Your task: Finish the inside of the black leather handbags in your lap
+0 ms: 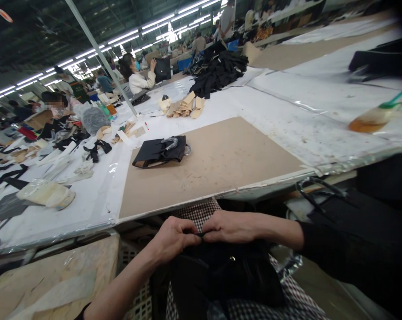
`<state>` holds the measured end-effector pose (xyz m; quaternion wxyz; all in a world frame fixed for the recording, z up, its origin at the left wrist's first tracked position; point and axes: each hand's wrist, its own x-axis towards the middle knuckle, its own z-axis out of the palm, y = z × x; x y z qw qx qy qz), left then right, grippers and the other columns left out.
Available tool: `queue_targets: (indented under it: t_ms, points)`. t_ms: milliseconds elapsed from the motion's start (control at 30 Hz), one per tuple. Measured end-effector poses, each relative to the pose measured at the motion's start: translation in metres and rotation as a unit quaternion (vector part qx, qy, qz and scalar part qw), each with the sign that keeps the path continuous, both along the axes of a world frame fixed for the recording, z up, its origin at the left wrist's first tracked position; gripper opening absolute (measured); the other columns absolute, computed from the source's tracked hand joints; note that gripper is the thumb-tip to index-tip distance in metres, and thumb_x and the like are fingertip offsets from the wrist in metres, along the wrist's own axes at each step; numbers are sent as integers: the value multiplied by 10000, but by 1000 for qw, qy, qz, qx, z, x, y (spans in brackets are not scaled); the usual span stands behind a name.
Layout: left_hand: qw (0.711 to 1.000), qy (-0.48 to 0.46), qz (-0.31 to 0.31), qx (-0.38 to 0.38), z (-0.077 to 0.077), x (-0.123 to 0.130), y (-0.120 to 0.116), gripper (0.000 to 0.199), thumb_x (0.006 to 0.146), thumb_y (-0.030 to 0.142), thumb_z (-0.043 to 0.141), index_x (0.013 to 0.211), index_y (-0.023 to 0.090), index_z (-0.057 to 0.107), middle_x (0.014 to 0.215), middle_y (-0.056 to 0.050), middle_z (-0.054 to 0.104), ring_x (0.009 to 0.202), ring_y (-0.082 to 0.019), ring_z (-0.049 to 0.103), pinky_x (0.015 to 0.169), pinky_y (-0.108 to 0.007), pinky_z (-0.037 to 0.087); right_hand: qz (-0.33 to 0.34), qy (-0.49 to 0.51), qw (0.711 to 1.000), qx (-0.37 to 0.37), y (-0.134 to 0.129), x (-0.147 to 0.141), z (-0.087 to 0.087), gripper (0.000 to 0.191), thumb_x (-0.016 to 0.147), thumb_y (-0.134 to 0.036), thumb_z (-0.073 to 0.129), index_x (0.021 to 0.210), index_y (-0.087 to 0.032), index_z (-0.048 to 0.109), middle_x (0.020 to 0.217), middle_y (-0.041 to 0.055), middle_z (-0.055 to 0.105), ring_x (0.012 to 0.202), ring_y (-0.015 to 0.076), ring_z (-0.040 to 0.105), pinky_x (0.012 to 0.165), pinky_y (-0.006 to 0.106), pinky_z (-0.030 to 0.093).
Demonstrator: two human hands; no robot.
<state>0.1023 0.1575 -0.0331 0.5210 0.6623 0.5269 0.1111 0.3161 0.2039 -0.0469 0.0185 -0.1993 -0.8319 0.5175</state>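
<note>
A black handbag (234, 275) lies across my lap, over a checkered cloth (201, 212). My left hand (174, 238) pinches the bag's far edge between thumb and fingers. Right beside it, my right hand (222, 226) grips the same edge, the fingertips of both hands almost meeting. A small metal fitting glints on the bag's dark side, and a plastic-wrapped handle (290, 266) shows at its right. On the table ahead, another black handbag (161, 151) with wrapped handles lies on a brown board (217, 155).
The table edge runs just beyond my hands. A bottle of amber liquid (372, 118) stands at right, a cloudy plastic container (47, 194) lies at left. Black strips (220, 69) and tan pieces (186, 106) are heaped farther back. A person in a light top (141, 82) sits across the table.
</note>
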Motion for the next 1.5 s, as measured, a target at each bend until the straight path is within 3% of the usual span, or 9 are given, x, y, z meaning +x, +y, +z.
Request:
queue_targets:
  t_ms: [133,300,433,567,700,800,967,1233,1500]
  points:
    - [998,-44,-30,-45,12,-7,3,198,751,317,716,832,138,694,701,37,544,657,-112,446,590,-212,338,29,19,999,-4,5,-11,3,400,832,-337,660,1184,-147,641,1012,54,682,848,192,603,718,257,445]
    - [996,28,-29,-75,26,-23,6,576,530,314,883,1052,192,670,877,22,643,825,-177,550,665,-222,398,10,-40,998,39,12,-14,17,329,798,-270,658,1102,-153,705,935,47,719,779,187,627,664,242,445]
    - [989,35,-30,-137,24,-32,8,506,540,307,870,986,173,671,861,8,670,782,-181,578,611,-223,397,-4,-67,996,62,12,-9,23,284,780,-267,665,1036,-161,727,842,29,711,703,168,608,594,232,411]
    - [984,1,-16,-176,16,-34,10,385,568,302,848,873,148,670,777,19,653,693,-145,547,586,-213,383,-12,-63,997,42,10,-5,9,258,809,-311,668,1005,-155,727,804,23,699,675,159,590,565,229,389]
    - [990,29,-4,-137,11,-31,8,276,651,327,792,822,135,692,715,29,610,638,-123,491,561,-210,352,-4,-24,1000,12,11,-10,-3,419,781,-464,717,1078,-169,703,863,27,691,742,181,602,610,237,406]
    - [994,26,-9,-104,8,-29,5,256,708,355,751,802,124,694,654,46,528,597,-102,412,540,-215,309,8,-12,999,45,13,-23,-6,513,700,-528,772,1074,-182,712,803,14,668,714,185,580,594,241,379]
    - [998,3,-1,-64,8,-27,1,260,730,371,738,768,121,676,647,51,437,620,-101,345,546,-228,266,12,2,1000,15,14,-41,-7,338,750,-356,739,1037,-178,749,694,-21,635,635,150,540,562,226,344]
    - [998,4,55,-32,8,-18,-7,157,756,274,682,703,127,670,615,53,392,623,-102,315,558,-246,228,1,18,997,-77,14,-29,-6,212,799,-276,661,949,-150,743,627,-57,501,573,100,426,511,198,309]
    - [995,-1,-87,-42,23,-24,0,254,901,341,539,754,143,600,685,42,361,648,-109,310,575,-239,252,36,44,998,-12,9,-24,-5,217,901,-306,553,869,-140,689,639,-39,501,571,105,443,540,217,319]
